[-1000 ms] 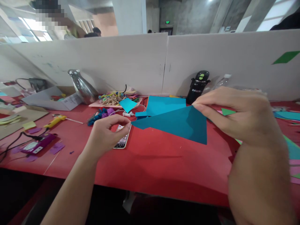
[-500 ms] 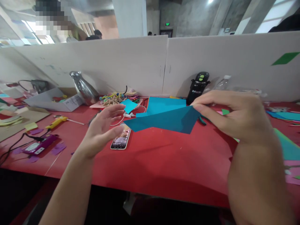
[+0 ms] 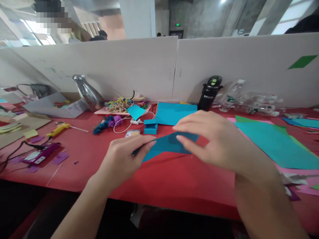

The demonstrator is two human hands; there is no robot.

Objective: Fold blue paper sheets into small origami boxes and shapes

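Observation:
A folded blue paper piece (image 3: 164, 146) is held up over the red table, its lower edge angled. My left hand (image 3: 127, 154) pinches its left end between thumb and fingers. At the paper's upper right, my right hand (image 3: 211, 142) has its thumb in front of the sheet and its fingers arched above, a gap between them. Just behind my left hand lies a phone (image 3: 133, 133), mostly covered. A small folded blue paper form (image 3: 151, 127) stands beyond it, near a larger blue sheet (image 3: 169, 113).
A black bottle (image 3: 209, 93) and clear plastic bottles (image 3: 231, 96) stand by the white partition. Coloured sheets (image 3: 274, 142) lie to the right. A steel jug (image 3: 87, 93), a yellow glue gun (image 3: 58, 129) and a purple power strip (image 3: 41, 154) are on the left.
My left hand has gone from open to pinching the paper's left end. My right hand has come inward and loosened from the right corner. The paper is lower, uncovering the small blue form.

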